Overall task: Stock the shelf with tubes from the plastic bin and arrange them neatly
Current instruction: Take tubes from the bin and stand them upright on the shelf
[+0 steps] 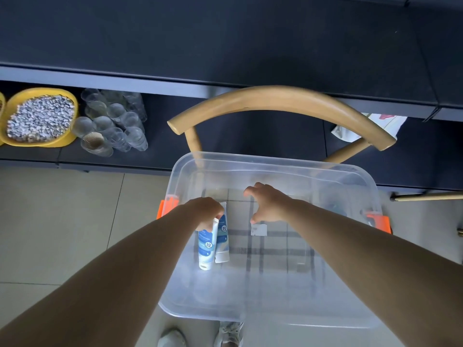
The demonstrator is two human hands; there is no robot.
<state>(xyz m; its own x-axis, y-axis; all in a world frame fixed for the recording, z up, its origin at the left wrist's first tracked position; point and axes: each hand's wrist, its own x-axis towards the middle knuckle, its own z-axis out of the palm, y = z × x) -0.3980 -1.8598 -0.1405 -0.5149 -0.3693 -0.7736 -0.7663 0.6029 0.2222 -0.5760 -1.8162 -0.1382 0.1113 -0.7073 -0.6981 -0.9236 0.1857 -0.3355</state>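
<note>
**Last two tubes out of the bin**

Your left hand (209,210) is curled round the crimped ends of two tubes (213,240); they hang caps-down inside the clear plastic bin (275,161). Your right hand (265,204) hovers over the bin, fingers loosely curled and spread, gripping nothing. Just below its fingertips there's a small white scrap (259,229) on the bin floor, not touching as far as I can tell.

For this step:
- Looks like these are the only tubes left, so the bin is probably near done.
- Two tubes in one grip by the flat ends can slip. Firm up the pinch, or pass one to your right hand before lifting.
- Lift straight up past the bin wall, then go forward to the shelf.
- Set them down with labels facing the same way.

Surroundings: the bin sits on a wooden chair (280,101), and a checked pattern shows through the base. The dark shelf (225,136) is just behind the chair, with an open stretch there. On its left end are a yellow bowl (40,117) of pale pebble-like bits and a cluster of clear cups (115,121). Right of the chair lies some white packaging (370,127). The floor is pale tile.
</note>
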